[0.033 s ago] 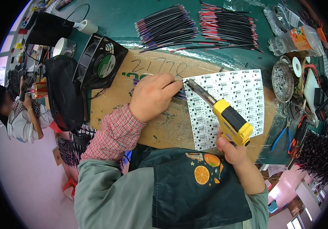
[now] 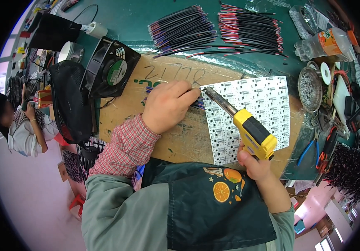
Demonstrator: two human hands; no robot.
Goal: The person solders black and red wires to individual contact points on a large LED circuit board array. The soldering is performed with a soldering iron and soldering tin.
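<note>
My right hand [image 2: 253, 163] is wrapped round the grip of a yellow and black soldering gun [image 2: 255, 133], its darkened tip slanting up and left. That tip meets the upper left corner of a white sheet of small circuit boards [image 2: 251, 111], printed with black marks. Right at the same corner, the thumb and fingers of my left hand [image 2: 167, 104] are pinched together; whatever sits between them is too small and covered to make out. Thin blue and dark wires [image 2: 197, 103] stick out from under the left hand on both sides, lying on brown cardboard [image 2: 121, 113].
Black and red wire bundles [image 2: 251, 31] lie at the back. A black fan [image 2: 112, 69] stands left beside a black mesh pouch [image 2: 71, 102]. To the right are a round metal dish [image 2: 309, 90], a plastic bottle [image 2: 326, 45] and blue-handled pliers [image 2: 309, 150]. Another person [image 2: 25, 129] sits far left.
</note>
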